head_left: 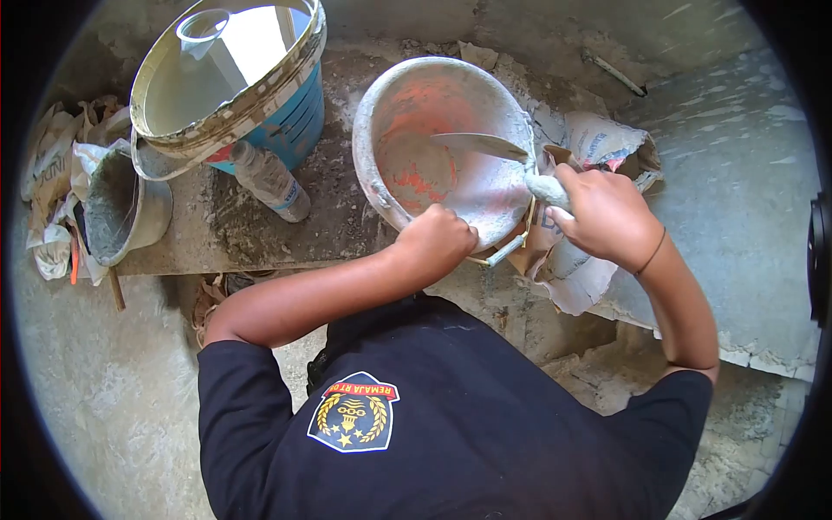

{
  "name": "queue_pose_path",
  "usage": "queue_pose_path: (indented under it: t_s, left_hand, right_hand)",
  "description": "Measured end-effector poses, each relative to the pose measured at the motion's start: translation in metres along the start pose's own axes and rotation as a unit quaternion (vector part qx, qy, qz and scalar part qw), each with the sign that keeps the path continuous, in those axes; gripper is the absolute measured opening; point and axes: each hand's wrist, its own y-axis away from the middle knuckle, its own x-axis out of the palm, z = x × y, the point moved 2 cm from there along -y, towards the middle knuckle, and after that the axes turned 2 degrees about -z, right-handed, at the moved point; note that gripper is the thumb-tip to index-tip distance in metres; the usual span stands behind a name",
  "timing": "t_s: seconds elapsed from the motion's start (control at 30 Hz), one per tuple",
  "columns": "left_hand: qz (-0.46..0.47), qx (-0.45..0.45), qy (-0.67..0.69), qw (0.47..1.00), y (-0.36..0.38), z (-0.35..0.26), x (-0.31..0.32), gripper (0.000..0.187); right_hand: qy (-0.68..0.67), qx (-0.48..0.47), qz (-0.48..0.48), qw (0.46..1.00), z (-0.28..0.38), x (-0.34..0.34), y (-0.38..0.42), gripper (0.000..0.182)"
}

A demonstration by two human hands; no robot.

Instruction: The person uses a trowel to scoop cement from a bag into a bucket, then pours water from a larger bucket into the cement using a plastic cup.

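A round bucket (378,173) coated with pale, dried material stands tilted toward me, its inside showing orange patches. My left hand (438,244) is closed over the bucket's near rim. In my right hand (607,208) is the crusted handle of a trowel (481,145), whose blade reaches over the bucket's opening from the right. The fingers of my right hand are wrapped round that handle. The bucket's wire handle with its grip (505,251) hangs at the near side, just right of my left hand.
A large bucket of water (295,121) with a clear cup (202,28) stands at the back left. Beside it leans a plastic bottle (270,184). A grey bucket (152,212) lies further left. Torn paper sacks (598,139) lie right of the pale bucket, by a grey slab (737,199).
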Motion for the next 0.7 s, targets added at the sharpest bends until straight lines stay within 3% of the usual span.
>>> queue_pose_path:
  t_s: [0.07, 0.3, 0.57, 0.7]
  left_hand:
    - [-0.015, 0.004, 0.009, 1.000, -0.001, -0.003, 0.002, 0.010]
    - [-0.047, -0.002, 0.007, 0.999, -0.005, -0.006, 0.004, 0.008]
    - [-0.089, -0.015, 0.042, 0.995, -0.001, 0.011, 0.004, 0.008]
    - [-0.111, -0.011, 0.043, 0.993, 0.000, 0.014, 0.007, 0.008]
  right_hand:
    - [0.060, -0.007, 0.084, 0.995, 0.012, -0.007, -0.012, 0.025]
    - [0.209, -0.129, 0.021, 0.969, 0.024, -0.008, -0.042, 0.014]
    - [0.265, -0.089, 0.036, 0.960, 0.011, 0.052, -0.070, 0.022]
    - [0.282, -0.108, 0.061, 0.951, 0.018, 0.031, -0.077, 0.025]
